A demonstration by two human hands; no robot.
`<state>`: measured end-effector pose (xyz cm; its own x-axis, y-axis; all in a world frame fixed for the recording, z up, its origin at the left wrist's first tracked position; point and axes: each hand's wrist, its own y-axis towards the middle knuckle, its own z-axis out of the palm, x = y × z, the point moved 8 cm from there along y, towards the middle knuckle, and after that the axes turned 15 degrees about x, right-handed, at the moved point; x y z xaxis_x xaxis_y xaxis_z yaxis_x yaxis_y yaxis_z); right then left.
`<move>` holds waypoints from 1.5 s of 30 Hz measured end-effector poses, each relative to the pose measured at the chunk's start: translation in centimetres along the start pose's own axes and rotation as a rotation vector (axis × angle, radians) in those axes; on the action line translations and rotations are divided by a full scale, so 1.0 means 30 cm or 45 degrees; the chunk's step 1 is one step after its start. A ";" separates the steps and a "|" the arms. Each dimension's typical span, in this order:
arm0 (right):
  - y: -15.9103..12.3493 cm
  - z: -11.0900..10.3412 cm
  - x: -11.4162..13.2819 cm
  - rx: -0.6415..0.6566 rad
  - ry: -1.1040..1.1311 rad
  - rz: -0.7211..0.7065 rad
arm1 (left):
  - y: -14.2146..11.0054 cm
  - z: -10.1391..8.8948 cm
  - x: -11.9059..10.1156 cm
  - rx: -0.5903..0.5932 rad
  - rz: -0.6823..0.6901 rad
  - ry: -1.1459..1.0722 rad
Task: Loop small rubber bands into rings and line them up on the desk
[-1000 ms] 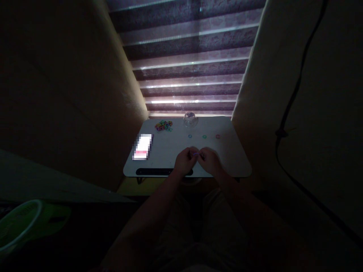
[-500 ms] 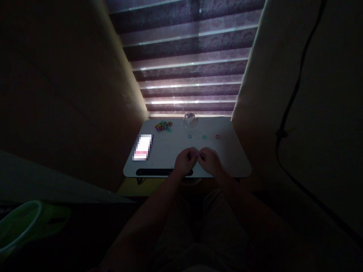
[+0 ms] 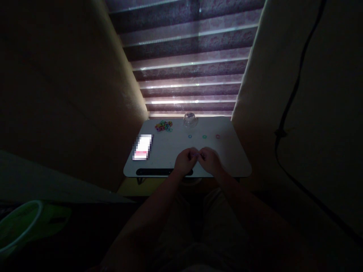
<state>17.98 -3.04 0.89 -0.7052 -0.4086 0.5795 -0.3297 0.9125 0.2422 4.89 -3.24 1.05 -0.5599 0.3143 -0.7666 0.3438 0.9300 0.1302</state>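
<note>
My left hand [image 3: 185, 160] and my right hand [image 3: 209, 160] meet above the front middle of a small white table [image 3: 164, 151]. Fingers of both are pinched together on a small purple band [image 3: 195, 154], mostly covered by the fingertips. Just beyond the hands, three small rings lie spaced in a row: a blue band [image 3: 190, 136], a green band [image 3: 204, 136] and a red band [image 3: 217, 136]. A heap of multicoloured bands [image 3: 163, 126] sits at the back left of the tabletop.
A clear glass bowl [image 3: 190, 120] stands at the table's back edge, near the window blind [image 3: 193, 68]. A lit phone [image 3: 143, 147] lies at left, and a black slot [image 3: 153, 172] runs along the front edge. A green basket [image 3: 36, 223] is at lower left; a dark cable [image 3: 297, 83] hangs at right.
Both hands stay in almost the same place, fingertips shifting slightly. Less of the purple band shows between them now than half a second ago. The things on the table have not moved.
</note>
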 end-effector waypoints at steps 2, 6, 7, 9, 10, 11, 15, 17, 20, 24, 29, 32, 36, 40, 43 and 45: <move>0.000 0.003 -0.001 0.003 0.015 -0.003 | 0.000 0.000 -0.002 0.004 0.008 -0.015; -0.002 0.000 -0.003 -0.018 0.054 0.002 | -0.001 0.002 0.000 0.006 0.039 -0.066; -0.004 -0.002 -0.003 -0.025 0.070 0.004 | -0.001 0.004 0.001 0.009 0.047 -0.075; -0.006 -0.007 -0.003 -0.039 0.100 0.012 | -0.001 0.008 0.003 0.014 0.058 -0.086; -0.008 -0.008 -0.001 -0.040 0.110 0.013 | 0.000 0.010 0.004 0.020 0.065 -0.089; -0.009 -0.010 0.001 -0.040 0.115 0.012 | 0.000 0.011 0.003 0.026 0.071 -0.092; -0.013 -0.017 0.009 -0.049 0.115 0.006 | -0.002 0.008 0.002 0.025 0.061 -0.104; -0.013 -0.017 0.009 -0.052 0.121 0.007 | -0.003 0.004 0.000 0.016 0.049 -0.099; -0.011 -0.014 0.005 -0.048 0.114 0.006 | -0.004 0.002 0.001 0.009 0.029 -0.083; -0.008 -0.013 0.001 -0.058 0.056 0.010 | -0.002 0.002 0.007 -0.009 0.007 -0.079; -0.010 -0.011 0.002 -0.043 0.095 0.010 | -0.002 0.001 0.008 -0.009 0.000 -0.075; -0.012 -0.013 -0.001 -0.051 0.138 0.021 | -0.004 0.000 0.007 -0.008 0.003 -0.074; -0.013 -0.016 -0.008 -0.075 0.174 0.024 | -0.004 0.006 0.006 0.002 0.025 -0.093; -0.011 -0.011 -0.016 -0.067 0.214 0.033 | -0.004 0.007 0.007 -0.001 0.033 -0.087; -0.011 -0.011 -0.014 -0.064 0.219 0.024 | -0.003 0.007 0.002 0.011 0.069 -0.112; -0.012 -0.016 -0.012 -0.075 0.209 0.021 | -0.002 0.008 0.001 0.019 0.075 -0.131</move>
<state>18.64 -3.20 0.97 -0.5968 -0.3893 0.7017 -0.2781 0.9206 0.2742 5.02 -3.33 0.87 -0.4581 0.3460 -0.8188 0.3852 0.9074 0.1680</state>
